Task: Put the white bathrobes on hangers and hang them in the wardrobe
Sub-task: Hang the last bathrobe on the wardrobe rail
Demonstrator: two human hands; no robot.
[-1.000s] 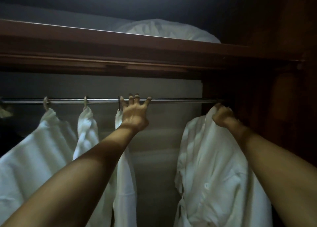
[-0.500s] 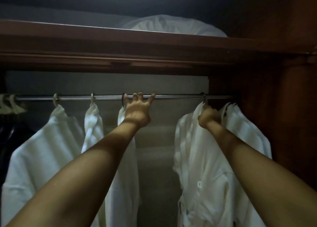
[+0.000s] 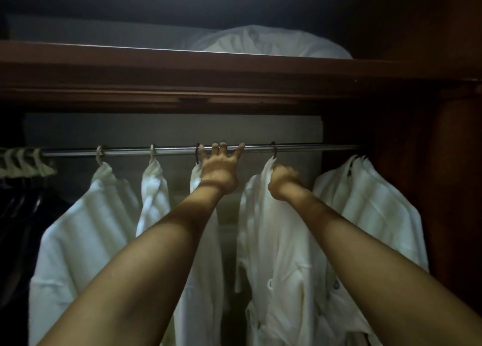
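Observation:
Several white bathrobes hang from a metal rail inside a dark wooden wardrobe. My left hand reaches up with its fingers spread against the rail, just right of the third robe's hook. My right hand grips the collar of a bathrobe whose dark hook is over the rail. Two more robes hang at the left. At the far right a robe's shoulder spreads wide.
A wooden shelf runs above the rail and carries a white pillow or duvet. Empty pale hangers bunch at the rail's left end above dark clothes. The wardrobe's side wall stands close on the right.
My right hand has slid the gripped bathrobe leftward along the rail, away from the wardrobe's right wall. My left hand has stayed on the rail.

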